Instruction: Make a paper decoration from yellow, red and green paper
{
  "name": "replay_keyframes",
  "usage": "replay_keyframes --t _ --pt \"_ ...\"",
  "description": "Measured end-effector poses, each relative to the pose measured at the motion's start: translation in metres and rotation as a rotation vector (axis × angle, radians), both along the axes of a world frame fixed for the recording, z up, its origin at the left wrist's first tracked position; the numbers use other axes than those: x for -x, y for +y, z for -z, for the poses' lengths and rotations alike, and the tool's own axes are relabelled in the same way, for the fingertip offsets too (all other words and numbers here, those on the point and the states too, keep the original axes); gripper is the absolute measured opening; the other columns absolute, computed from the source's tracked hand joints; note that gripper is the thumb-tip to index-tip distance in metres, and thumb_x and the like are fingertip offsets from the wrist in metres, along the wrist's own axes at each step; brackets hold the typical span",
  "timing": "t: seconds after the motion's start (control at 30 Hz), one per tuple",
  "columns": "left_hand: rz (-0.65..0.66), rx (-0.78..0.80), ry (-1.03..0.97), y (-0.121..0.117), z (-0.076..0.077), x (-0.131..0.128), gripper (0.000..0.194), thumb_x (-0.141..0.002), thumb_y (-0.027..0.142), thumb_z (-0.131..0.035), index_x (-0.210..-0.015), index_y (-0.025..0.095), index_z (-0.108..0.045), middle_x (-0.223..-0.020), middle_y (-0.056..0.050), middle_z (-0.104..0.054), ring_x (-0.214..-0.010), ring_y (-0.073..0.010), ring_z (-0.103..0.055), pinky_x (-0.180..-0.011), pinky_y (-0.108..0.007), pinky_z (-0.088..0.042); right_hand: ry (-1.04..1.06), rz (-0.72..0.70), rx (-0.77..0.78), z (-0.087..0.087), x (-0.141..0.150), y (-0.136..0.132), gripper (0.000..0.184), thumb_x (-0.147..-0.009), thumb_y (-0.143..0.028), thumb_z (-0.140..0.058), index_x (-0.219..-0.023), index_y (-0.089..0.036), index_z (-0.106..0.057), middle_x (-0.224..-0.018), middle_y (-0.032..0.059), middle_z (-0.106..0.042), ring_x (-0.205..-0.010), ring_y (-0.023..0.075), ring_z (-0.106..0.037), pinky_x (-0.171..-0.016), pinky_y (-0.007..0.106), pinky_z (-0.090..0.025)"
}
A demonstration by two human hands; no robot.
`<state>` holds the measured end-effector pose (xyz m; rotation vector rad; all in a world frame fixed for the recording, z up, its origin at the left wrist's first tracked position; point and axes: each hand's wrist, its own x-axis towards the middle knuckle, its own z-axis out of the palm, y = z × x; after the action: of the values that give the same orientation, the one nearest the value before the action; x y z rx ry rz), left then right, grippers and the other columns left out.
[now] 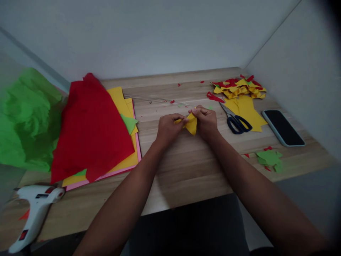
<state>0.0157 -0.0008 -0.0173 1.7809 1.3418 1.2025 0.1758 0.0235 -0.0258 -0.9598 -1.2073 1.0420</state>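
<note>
Over the middle of the wooden table, my left hand [171, 127] and my right hand [206, 121] pinch one small piece of yellow paper [191, 124] between them. The paper looks bent or twisted, and part of it is hidden by my fingers. Dark-handled scissors [237, 121] lie to the right of my right hand, partly on flat yellow paper strips [249, 110]. Thin wires [157, 99] stretch across the table just beyond my hands.
Red crepe paper [90, 131] covers stacked coloured sheets on the left, beside crumpled green paper [29, 117]. A white glue gun [37, 209] lies front left. To the right are a pile of yellow and red cut pieces [239, 89], a phone [282, 127] and green scraps [269, 158].
</note>
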Motion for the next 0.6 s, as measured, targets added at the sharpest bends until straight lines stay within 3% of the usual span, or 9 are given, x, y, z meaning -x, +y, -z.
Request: replay_keyframes --t 0.17,0.27,0.43,0.6 --pt "-0.056 0.045 0.012 -0.0022 0.0028 0.0001 0.01 -0.078 0.03 -0.071 -0.076 0.023 -0.078 -0.078 -0.001 -0.077 -0.073 -0.0188 -0.07 -0.073 -0.031 -0.051 0.008 -0.056 0.032 -0.0016 0.001 0.0023 0.032 -0.073 -0.053 -0.076 -0.077 -0.023 -0.067 -0.069 -0.0022 -0.056 -0.062 0.0124 -0.051 -0.058 0.026 -0.045" --pt "-0.052 0.054 0.014 -0.0022 0.0039 0.0004 0.012 -0.078 0.031 -0.072 -0.075 0.022 -0.078 -0.077 -0.002 -0.077 -0.073 -0.0192 -0.069 -0.073 -0.031 -0.051 -0.083 -0.109 0.007 -0.0036 0.0025 0.0027 0.034 -0.067 -0.05 -0.08 -0.07 -0.021 -0.063 -0.068 -0.002 -0.057 -0.062 0.0124 -0.051 -0.057 0.026 -0.043" --pt "-0.108 0.079 -0.154 0.0002 0.0036 0.001 0.013 -0.078 0.031 -0.071 -0.077 0.02 -0.077 -0.08 -0.003 -0.077 -0.077 -0.0188 -0.07 -0.072 -0.029 -0.052 0.046 0.111 0.015 -0.0047 -0.002 0.0043 0.032 -0.076 -0.051 -0.072 -0.072 -0.022 -0.059 -0.068 -0.0028 -0.057 -0.053 0.0093 -0.043 -0.049 0.024 -0.037" --pt "-0.178 0.114 -0.319 0.0029 0.0018 0.0018 0.019 -0.08 0.036 -0.069 -0.08 0.018 -0.076 -0.081 -0.003 -0.076 -0.076 -0.0174 -0.068 -0.07 -0.028 -0.052 -0.194 -0.057 0.022 -0.0048 -0.0021 0.0021 0.032 -0.072 -0.049 -0.076 -0.067 -0.02 -0.063 -0.061 -0.0031 -0.057 -0.054 0.0104 -0.046 -0.052 0.025 -0.038"
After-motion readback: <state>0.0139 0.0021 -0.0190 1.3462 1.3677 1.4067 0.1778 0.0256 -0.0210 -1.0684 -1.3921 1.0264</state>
